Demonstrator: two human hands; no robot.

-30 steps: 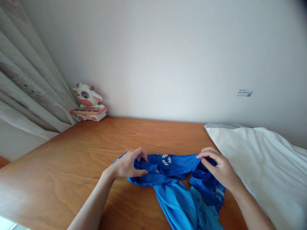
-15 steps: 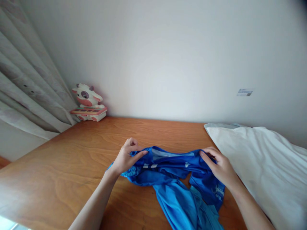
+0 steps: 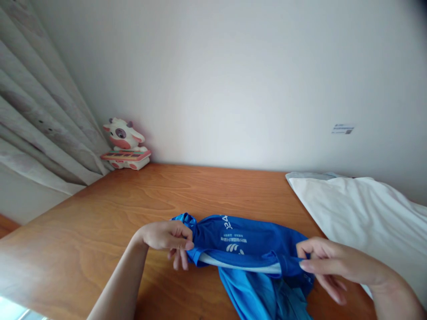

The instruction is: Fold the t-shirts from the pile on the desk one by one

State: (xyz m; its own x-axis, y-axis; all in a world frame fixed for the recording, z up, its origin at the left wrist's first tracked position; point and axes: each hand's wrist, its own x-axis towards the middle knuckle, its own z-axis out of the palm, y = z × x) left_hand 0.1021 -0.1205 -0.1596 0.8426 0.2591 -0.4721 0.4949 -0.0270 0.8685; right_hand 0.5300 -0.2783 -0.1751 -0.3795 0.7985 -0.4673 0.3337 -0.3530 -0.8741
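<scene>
A blue shirt (image 3: pixel 263 235) with white printing lies bunched on the wooden table, its collar opening edged by a pale inner strip towards me. At the left end of that opening, my left hand (image 3: pixel 170 238) pinches the fabric between thumb and forefinger, other fingers hanging loose. My right hand (image 3: pixel 330 264) pinches the shirt at the right end in the same way. Lighter blue cloth (image 3: pixel 256 293) trails from beneath the collar towards the bottom edge of the view. A crumpled bit of the shirt sticks out beyond my left hand.
The wooden table (image 3: pixel 133 200) meets a white wall (image 3: pixel 227 80). A toy cow with a keyboard (image 3: pixel 126 144) stands in the far left corner beside a pale curtain (image 3: pixel 43 102). White bedding or cloth (image 3: pixel 360 213) covers the right side. A small label (image 3: pixel 343 129) is on the wall.
Both hands have come down and towards me, drawing the collar edge over, so the printed face of the shirt now shows. My right hand has also shifted right.
</scene>
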